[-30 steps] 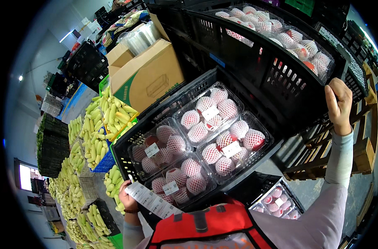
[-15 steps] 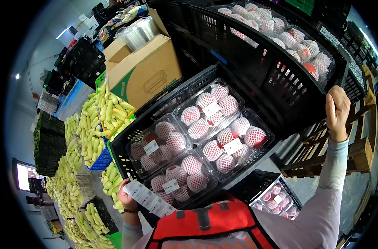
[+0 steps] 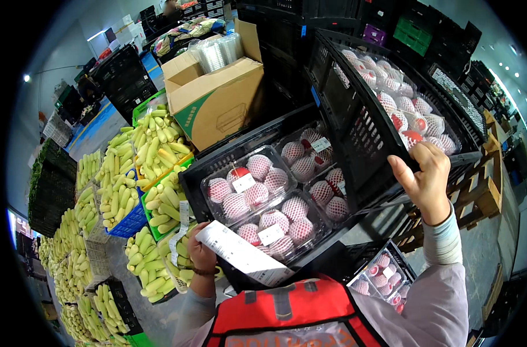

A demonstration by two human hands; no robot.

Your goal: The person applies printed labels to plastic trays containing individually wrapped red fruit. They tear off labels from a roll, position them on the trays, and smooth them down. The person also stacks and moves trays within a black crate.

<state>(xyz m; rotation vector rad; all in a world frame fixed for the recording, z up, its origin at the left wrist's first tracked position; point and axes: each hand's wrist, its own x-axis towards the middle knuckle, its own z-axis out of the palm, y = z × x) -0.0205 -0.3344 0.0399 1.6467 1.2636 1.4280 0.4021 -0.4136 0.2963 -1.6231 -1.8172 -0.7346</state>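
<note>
My right hand (image 3: 425,179) grips the near corner of a tilted black crate (image 3: 370,136), its thumb stretched out along the side. Clear plastic packs of red fruit in foam nets (image 3: 411,110) lie inside. Beneath its left edge is a second black crate (image 3: 197,191) holding clear packs of netted fruit (image 3: 275,228) with small white labels. The tilted crate covers part of the right-hand packs. My left hand (image 3: 201,251) is closed around a printed white label strip (image 3: 240,251) at the lower crate's near left corner; some fingers are hidden.
An open cardboard box (image 3: 223,104) with clear plastic containers stands behind the crates. Crates of pale green gourds (image 3: 165,202) line the left. A wooden pallet (image 3: 477,196) is at right, and another crate of netted fruit (image 3: 385,272) sits low beside me.
My right hand and the tilted crate have come left and closer, now overlapping the lower crate's right packs. The label strip in my left hand has shifted right. The view has moved too.
</note>
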